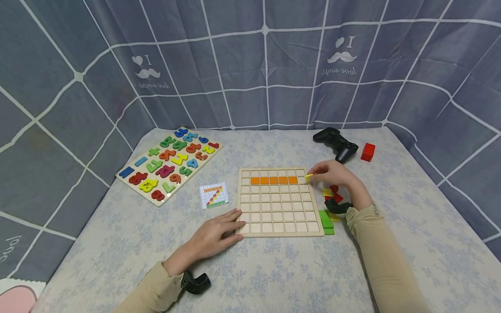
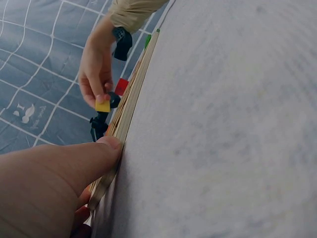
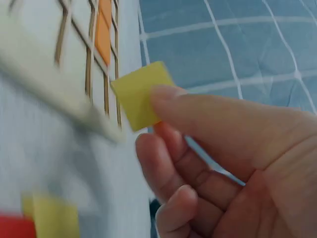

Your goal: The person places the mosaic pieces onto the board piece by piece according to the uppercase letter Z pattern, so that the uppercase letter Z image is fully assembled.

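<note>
A yellow square tile (image 3: 141,94) is pinched between the thumb and fingers of my right hand (image 1: 332,172). In the head view it is at the upper right edge of a wooden grid board (image 1: 278,234). Several orange tiles (image 1: 274,180) form a row in the board's second row of cells. My left hand (image 1: 213,234) rests at the board's lower left edge, fingers extended and thumb (image 2: 106,148) against the frame. Beside the board's right edge lie green tiles (image 1: 326,219), red tiles (image 1: 334,195) and yellow tiles (image 1: 326,191), partly hidden by the right wrist's strap.
A pattern card (image 1: 214,195) lies left of the board. Farther left is a number puzzle board (image 1: 158,204) with colourful pieces. At the back right are a black game controller (image 1: 335,144) and a red block (image 1: 368,152). A tile-patterned curtain (image 1: 242,65) hangs behind the table.
</note>
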Action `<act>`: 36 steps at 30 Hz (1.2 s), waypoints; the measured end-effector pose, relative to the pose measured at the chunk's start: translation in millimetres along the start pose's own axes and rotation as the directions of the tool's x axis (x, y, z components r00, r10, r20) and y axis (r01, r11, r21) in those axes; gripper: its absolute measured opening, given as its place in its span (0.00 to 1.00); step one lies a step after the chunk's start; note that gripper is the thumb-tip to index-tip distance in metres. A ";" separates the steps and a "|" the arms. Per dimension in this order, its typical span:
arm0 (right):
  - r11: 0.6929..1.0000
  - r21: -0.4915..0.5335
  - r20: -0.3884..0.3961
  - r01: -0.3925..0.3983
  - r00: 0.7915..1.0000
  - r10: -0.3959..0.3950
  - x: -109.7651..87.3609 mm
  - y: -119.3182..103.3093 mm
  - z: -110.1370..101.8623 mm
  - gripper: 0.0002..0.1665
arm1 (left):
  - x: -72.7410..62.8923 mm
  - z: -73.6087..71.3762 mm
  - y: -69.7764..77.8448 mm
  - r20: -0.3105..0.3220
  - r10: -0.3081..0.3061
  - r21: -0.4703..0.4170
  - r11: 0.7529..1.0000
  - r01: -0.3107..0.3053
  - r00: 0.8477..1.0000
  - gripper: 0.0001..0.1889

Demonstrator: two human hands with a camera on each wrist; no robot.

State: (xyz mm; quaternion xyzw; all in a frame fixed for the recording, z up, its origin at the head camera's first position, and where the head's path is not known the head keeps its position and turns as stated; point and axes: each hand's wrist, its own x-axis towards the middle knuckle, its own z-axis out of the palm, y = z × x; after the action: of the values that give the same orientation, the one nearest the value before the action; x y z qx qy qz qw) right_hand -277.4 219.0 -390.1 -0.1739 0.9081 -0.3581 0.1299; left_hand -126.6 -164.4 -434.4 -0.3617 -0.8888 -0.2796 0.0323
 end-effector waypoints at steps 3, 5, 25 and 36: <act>0.999 0.008 0.027 0.048 0.998 -0.048 3.2 -10.3 7.3 0.14 | 0.1 0.2 -0.3 0.001 0.001 0.000 1.000 -0.001 1.000 0.22; 0.996 0.026 0.055 0.086 0.995 -0.088 5.7 -14.5 13.0 0.14 | 0.2 0.3 -0.4 0.004 0.000 0.003 1.000 0.000 1.000 0.22; 0.998 -0.034 0.053 0.044 0.998 -0.042 5.0 -17.5 15.7 0.16 | 0.1 0.2 -0.2 -0.006 0.020 0.011 1.000 -0.020 1.000 0.22; 0.991 0.134 0.134 -0.009 0.991 -0.009 -18.1 10.3 -22.6 0.21 | -0.4 0.4 -0.7 -0.006 0.013 0.010 1.000 -0.013 1.000 0.22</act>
State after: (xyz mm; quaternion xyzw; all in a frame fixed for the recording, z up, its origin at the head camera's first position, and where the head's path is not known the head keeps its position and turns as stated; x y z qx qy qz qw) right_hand -271.5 247.1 -379.2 -0.1883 0.8712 -0.4058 0.2020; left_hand -126.7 -164.8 -435.2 -0.3664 -0.8877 -0.2762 0.0388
